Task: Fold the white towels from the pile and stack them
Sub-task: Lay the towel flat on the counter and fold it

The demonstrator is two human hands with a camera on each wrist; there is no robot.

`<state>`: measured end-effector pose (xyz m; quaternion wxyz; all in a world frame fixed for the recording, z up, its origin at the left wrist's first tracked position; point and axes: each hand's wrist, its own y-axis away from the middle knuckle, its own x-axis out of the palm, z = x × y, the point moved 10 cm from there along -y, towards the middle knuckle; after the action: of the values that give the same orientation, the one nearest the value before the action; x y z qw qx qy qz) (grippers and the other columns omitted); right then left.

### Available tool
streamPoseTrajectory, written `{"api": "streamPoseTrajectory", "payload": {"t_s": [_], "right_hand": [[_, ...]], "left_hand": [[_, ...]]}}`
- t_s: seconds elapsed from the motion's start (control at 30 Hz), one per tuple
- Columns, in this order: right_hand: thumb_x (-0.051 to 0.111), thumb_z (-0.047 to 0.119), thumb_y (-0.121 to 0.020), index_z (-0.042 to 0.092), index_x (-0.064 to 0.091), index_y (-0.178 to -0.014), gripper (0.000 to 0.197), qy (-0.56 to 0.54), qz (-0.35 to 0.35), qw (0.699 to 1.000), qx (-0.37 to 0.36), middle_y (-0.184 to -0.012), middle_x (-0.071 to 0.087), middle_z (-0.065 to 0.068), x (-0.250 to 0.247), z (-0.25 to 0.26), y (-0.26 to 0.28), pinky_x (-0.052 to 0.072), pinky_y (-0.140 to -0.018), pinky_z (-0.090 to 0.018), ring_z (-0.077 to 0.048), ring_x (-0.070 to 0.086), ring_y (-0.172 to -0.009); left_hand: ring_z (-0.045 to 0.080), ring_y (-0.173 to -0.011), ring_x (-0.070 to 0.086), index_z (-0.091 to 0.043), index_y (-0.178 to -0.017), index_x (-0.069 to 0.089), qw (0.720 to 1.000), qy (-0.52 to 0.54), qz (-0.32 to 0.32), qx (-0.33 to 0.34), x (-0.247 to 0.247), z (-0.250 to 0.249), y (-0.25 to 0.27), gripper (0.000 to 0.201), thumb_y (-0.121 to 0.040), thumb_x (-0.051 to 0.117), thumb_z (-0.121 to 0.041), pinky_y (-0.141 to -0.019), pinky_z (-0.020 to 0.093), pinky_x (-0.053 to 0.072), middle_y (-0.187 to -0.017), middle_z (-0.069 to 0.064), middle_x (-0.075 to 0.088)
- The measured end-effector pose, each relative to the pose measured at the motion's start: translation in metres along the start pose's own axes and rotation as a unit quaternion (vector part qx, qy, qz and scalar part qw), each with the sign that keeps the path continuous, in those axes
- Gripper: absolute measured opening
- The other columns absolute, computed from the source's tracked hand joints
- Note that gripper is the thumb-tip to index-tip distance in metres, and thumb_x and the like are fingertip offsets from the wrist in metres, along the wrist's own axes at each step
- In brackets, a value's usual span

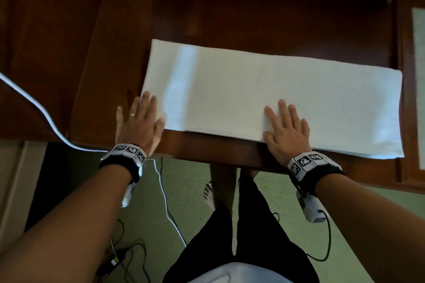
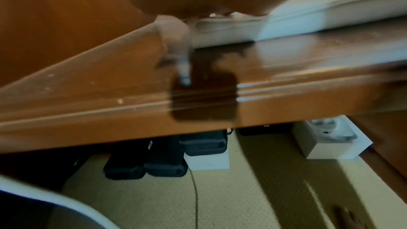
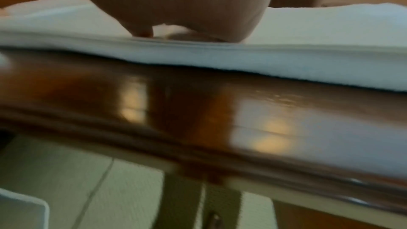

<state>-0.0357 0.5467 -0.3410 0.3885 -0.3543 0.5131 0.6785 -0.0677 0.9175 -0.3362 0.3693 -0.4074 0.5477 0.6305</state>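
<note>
Cable [image 1: 53, 122]: white, far left, runs off the table's front-left corner down to the floor.
Table [image 1: 230, 18]: dark polished wood, seen from above; front edge closest to the person.
L hand [image 1: 138, 122]: flat, palm down, fingers straight and slightly spread. It lies across the towel's near-left corner, partly on bare wood; holds nothing. Ring on one finger. Left wrist view is blurred, shows only the heel of the hand above the table edge.
Towel [image 1: 264, 94]: white, already folded into a long flat band lying left-right across the table, near the front edge. Layered edges show along the near side in the wrist views, so prob. several plies thick.
R hand [image 1: 285, 128]: flat, palm down on the towel's near edge, right of centre; fingers straight, pressing, gripping nothing.
Far right: pale sheet [image 1: 418, 89] at frame edge, on a separate wood surface; can't tell if it's a towel.
Pile / stack: not in view.
Handling (judgement): soft, light, limp cloth; won't hold shape if lifted by one point, layers may slide apart. Terry likely grips the wood a bit.
Where to grip (judgement): pinch all plies at both corners of one short end, carry over to the other end.
</note>
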Motion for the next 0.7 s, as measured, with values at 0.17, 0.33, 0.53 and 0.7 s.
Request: {"api": "streamPoseTrajectory", "payload": {"t_s": [0.17, 0.33, 0.53, 0.7], "right_hand": [[0.036, 0.051, -0.088, 0.029, 0.028, -0.149, 0.066, -0.014, -0.075, 0.997, 0.021, -0.159, 0.017, -0.008, -0.041, 0.02, -0.037, 0.023, -0.11, -0.053, -0.034, 0.019, -0.143], [0.017, 0.062, -0.098, 0.039, -0.012, -0.154, 0.066, 0.054, 0.011, 0.998, -0.005, -0.163, -0.023, 0.0, -0.003, 0.022, -0.048, 0.004, -0.118, -0.06, -0.034, -0.019, -0.15], [0.027, 0.063, -0.096, 0.042, -0.001, -0.154, 0.068, 0.041, 0.021, 0.999, -0.004, -0.165, -0.013, 0.001, -0.008, 0.021, -0.052, 0.007, -0.117, -0.059, -0.033, -0.01, -0.151], [0.042, 0.055, -0.084, 0.026, 0.043, -0.141, 0.064, -0.055, -0.086, 0.995, 0.004, -0.15, 0.034, -0.006, -0.052, 0.034, -0.066, 0.029, -0.104, -0.05, -0.034, 0.032, -0.133]], "left_hand": [[0.031, -0.151, 0.022, -0.013, -0.153, 0.031, 0.996, 0.032, -0.08, 0.037, -0.064, -0.041, -0.036, 0.068, -0.097, 0.036, -0.05, -0.12, 0.054, 0.015, -0.163, 0.013, 0.024], [0.024, -0.155, 0.002, -0.029, -0.16, 0.004, 0.983, 0.003, -0.024, 0.181, -0.057, -0.146, -0.074, 0.071, -0.1, 0.021, -0.062, -0.123, 0.052, 0.01, -0.169, 0.002, -0.005], [0.023, -0.155, -0.005, -0.028, -0.159, -0.007, 0.999, 0.017, 0.041, -0.019, -0.033, -0.026, -0.106, 0.067, -0.102, 0.012, -0.057, -0.121, 0.062, 0.005, -0.167, -0.002, -0.014], [0.03, -0.155, -0.004, -0.016, -0.16, 0.001, 0.999, 0.04, -0.029, -0.018, -0.059, -0.064, -0.098, 0.073, -0.102, 0.019, -0.056, -0.121, 0.06, 0.002, -0.168, 0.012, -0.005]]}}
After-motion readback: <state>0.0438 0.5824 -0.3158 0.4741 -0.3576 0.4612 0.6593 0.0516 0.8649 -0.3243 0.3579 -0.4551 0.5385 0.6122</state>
